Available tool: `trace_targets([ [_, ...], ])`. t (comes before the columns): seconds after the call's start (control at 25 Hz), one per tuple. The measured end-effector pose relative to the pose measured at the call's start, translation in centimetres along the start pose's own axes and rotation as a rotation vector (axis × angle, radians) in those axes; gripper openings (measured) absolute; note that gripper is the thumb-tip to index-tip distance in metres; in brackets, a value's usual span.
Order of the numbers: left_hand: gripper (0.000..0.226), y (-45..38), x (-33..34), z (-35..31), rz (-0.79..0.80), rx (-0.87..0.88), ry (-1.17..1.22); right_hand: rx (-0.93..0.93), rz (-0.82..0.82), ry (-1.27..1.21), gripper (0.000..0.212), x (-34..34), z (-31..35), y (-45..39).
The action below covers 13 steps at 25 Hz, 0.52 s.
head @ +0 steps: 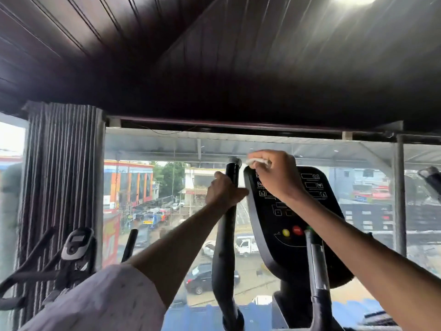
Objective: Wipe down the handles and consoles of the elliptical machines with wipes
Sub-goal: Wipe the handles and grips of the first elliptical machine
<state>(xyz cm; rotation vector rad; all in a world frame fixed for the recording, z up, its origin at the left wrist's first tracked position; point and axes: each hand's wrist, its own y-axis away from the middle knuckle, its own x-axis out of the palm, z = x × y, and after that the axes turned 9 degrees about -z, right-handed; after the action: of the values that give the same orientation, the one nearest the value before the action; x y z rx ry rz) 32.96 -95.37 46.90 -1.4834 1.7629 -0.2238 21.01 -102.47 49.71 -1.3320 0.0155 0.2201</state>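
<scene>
While left hand [223,189] grips handle [230,177], right hand [274,174] pinches wipe [256,161].

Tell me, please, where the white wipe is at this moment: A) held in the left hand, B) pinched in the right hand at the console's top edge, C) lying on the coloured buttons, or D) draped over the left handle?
B: the right hand pinches the white wipe against the top edge of the console, while the left hand grips the black handle.

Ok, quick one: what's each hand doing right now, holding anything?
Left hand: gripping the black handle near its top.
Right hand: pinching a white wipe at the console's top edge.
</scene>
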Motion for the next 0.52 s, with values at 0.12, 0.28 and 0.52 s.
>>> trace_targets([
  [0.12, 0.049, 1.0, 2.3, 1.3, -0.033, 0.038, 0.057, -0.087, 0.001, 0.096, 0.026, 2.4, -1.2, -3.2],
  [0.28, 0.045, 0.6, 2.3, 1.5, -0.059, 0.047, 0.093, -0.141, 0.063, 0.138, 0.028, 5.3, -2.4, -5.8],
  [0.52, 0.037, 0.7, 2.5, 1.6, -0.088, 0.079, 0.085, -0.284, 0.464, 0.259, 0.047, 5.6, -5.5, -5.3],
])
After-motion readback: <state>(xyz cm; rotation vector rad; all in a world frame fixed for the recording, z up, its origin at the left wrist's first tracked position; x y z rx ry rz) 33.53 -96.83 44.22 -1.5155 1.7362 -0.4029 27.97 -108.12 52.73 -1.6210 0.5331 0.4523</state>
